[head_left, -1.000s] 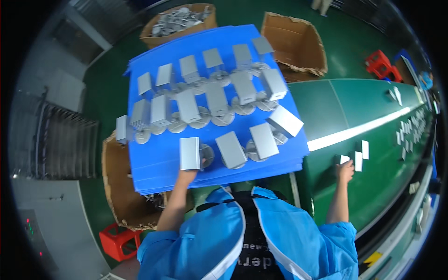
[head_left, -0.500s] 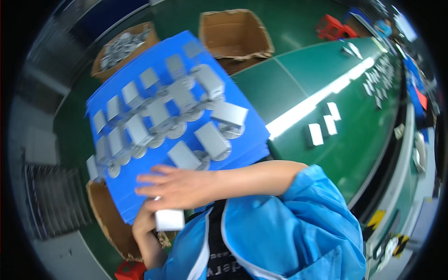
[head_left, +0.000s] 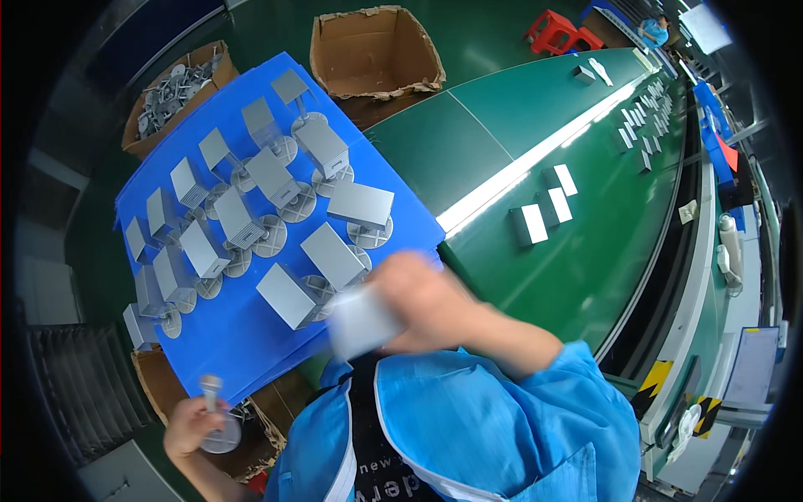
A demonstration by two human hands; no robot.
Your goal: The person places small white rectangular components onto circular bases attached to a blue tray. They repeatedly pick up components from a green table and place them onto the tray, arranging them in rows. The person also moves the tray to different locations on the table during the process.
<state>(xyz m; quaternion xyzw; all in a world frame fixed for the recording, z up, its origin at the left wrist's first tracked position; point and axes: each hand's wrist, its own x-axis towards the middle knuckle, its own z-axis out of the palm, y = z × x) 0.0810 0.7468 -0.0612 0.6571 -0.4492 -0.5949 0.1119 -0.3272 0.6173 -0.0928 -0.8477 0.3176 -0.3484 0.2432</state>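
My left hand (head_left: 189, 427), at the lower left by the corner of the blue board, is closed around the stem of a grey stand (head_left: 222, 438) with a round disc base. My right hand (head_left: 427, 305) is blurred by motion near the board's right corner. It grips a pale rectangular block (head_left: 363, 322), also smeared. On the blue board (head_left: 222, 351) stand several grey rectangular blocks with round, ribbed discs beside or under them. Nearest my right hand are one grey block (head_left: 333, 253) and another grey block (head_left: 288, 294).
Right of the board, a green conveyor table (head_left: 477, 243) carries several pale blocks, three of them close by. A carton of grey stands (head_left: 176, 96) sits at the far left. Behind the board is an open carton (head_left: 376, 58); another carton (head_left: 159, 376) lies below its left edge.
My hands, close together around the pale block before, have moved apart. The right one has gone right with the block; the left one has moved left and down, with the stand now visible in it.
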